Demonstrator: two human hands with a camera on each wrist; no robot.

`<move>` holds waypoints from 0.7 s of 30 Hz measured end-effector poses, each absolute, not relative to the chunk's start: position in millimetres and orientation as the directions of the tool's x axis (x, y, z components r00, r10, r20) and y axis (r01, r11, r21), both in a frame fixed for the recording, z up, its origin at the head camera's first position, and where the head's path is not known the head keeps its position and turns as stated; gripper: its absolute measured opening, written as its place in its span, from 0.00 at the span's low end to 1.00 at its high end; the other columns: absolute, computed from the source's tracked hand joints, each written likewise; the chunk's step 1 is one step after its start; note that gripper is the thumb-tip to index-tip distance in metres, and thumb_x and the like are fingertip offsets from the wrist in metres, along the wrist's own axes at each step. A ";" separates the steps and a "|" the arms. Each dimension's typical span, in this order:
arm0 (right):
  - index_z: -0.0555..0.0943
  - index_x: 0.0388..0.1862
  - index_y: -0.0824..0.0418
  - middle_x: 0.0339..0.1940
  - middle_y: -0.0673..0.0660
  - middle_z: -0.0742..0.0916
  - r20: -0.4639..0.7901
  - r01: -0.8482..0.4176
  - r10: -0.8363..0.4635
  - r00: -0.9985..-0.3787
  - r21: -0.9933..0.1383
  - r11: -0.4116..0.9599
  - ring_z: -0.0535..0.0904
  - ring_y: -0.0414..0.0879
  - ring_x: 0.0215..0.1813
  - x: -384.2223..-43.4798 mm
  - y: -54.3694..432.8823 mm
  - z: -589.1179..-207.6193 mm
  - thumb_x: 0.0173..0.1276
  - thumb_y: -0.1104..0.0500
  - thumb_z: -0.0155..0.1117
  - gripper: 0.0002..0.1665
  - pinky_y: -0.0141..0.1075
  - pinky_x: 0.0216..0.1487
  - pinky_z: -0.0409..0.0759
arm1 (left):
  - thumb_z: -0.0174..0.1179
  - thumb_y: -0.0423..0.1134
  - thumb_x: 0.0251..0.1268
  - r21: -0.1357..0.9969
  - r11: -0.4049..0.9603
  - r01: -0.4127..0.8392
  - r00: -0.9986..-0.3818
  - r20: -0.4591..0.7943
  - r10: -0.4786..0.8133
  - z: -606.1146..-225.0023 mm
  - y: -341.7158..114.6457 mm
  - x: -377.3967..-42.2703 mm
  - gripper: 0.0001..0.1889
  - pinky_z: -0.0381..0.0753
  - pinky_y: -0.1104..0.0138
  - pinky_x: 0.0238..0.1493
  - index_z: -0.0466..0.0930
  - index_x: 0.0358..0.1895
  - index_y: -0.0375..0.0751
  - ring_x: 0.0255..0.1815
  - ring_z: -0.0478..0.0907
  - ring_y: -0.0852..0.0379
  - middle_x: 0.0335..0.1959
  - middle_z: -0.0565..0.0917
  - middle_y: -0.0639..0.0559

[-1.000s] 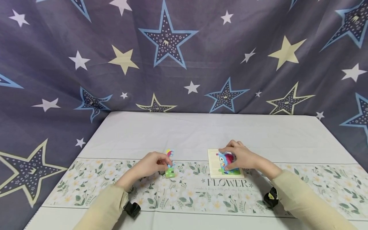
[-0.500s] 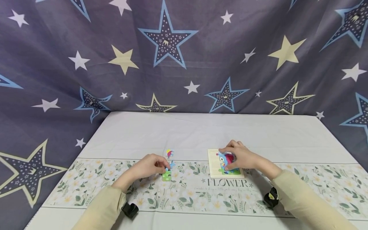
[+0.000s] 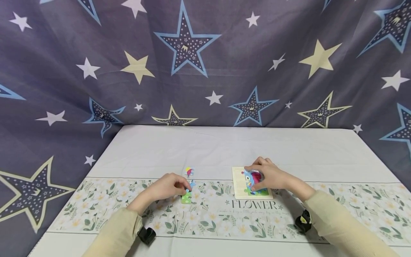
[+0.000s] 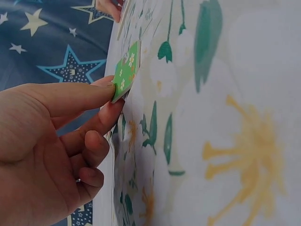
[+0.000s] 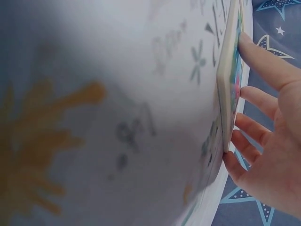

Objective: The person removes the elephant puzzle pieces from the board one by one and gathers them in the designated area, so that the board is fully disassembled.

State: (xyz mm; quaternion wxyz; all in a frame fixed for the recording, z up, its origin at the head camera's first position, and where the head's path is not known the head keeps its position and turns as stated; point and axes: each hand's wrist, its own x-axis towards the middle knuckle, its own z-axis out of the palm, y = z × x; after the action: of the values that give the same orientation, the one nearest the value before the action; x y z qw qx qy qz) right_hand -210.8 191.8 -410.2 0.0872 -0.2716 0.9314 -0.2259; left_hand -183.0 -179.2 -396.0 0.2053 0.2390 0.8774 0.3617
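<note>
Near side first: your left hand has shifted the green piece slightly toward you and to your left over the last second, so the blue piece beyond it shows more. Reads as green being singled out from the loose pieces; nothing on the board has changed. Thumb and a finger pinch green by its near edge, thumb over the printed face, fingertip under; most of the piece sticks out past your fingertips. Other fingers are curled in, off it. Can't tell if green clears the cloth or touches blue. Over on the right, your right hand hasn't moved: fingers spread, tips on the board, thumb nearer you, covering part of the picture. I'd call that steadying. Board lies flat on the cloth, well apart from green; its left strip is bare, no print. Past blue, the red-and-yellow piece lies loose, no finger on it. Star-print curtain behind everything.
</note>
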 end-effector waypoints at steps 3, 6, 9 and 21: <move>0.73 0.60 0.54 0.49 0.53 0.73 -0.038 -0.469 -0.547 -0.836 -0.469 0.749 0.62 0.47 0.47 -210.3 191.8 -410.1 0.45 0.43 0.73 0.42 0.43 0.46 0.64 | 0.57 0.33 0.60 0.729 0.627 0.276 -0.800 -0.187 0.570 -395.5 -178.9 -182.9 0.06 0.67 0.69 0.20 0.83 0.37 0.44 0.17 0.64 0.61 0.21 0.76 0.51; 0.73 0.60 0.54 0.48 0.53 0.73 -0.037 -0.471 -0.549 -0.835 -0.469 0.748 0.62 0.47 0.47 -209.9 191.7 -409.9 0.45 0.44 0.74 0.42 0.42 0.45 0.64 | 0.57 0.33 0.59 0.725 0.630 0.278 -0.801 -0.188 0.569 -395.2 -178.3 -182.5 0.07 0.66 0.70 0.20 0.83 0.38 0.44 0.17 0.64 0.62 0.21 0.76 0.51; 0.73 0.60 0.55 0.48 0.54 0.73 -0.036 -0.471 -0.549 -0.835 -0.468 0.748 0.62 0.47 0.46 -209.9 191.5 -409.3 0.44 0.44 0.74 0.42 0.42 0.45 0.64 | 0.57 0.33 0.59 0.721 0.637 0.274 -0.804 -0.192 0.563 -394.3 -177.9 -182.1 0.07 0.66 0.70 0.19 0.83 0.37 0.44 0.17 0.64 0.62 0.21 0.76 0.52; 0.73 0.61 0.55 0.49 0.54 0.72 -0.042 -0.468 -0.547 -0.836 -0.468 0.750 0.62 0.47 0.46 -209.6 190.3 -408.6 0.45 0.43 0.73 0.43 0.41 0.45 0.63 | 0.58 0.32 0.58 0.706 0.637 0.308 -0.794 -0.178 0.582 -394.2 -177.6 -182.2 0.07 0.67 0.71 0.22 0.83 0.37 0.43 0.19 0.65 0.62 0.23 0.77 0.54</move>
State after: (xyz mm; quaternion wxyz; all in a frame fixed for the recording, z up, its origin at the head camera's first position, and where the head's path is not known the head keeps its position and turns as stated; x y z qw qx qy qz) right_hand -209.6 190.3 -408.6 0.0885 -0.2725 0.9312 -0.2251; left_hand -182.2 -177.6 -394.2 0.1989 0.2521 0.8826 0.3433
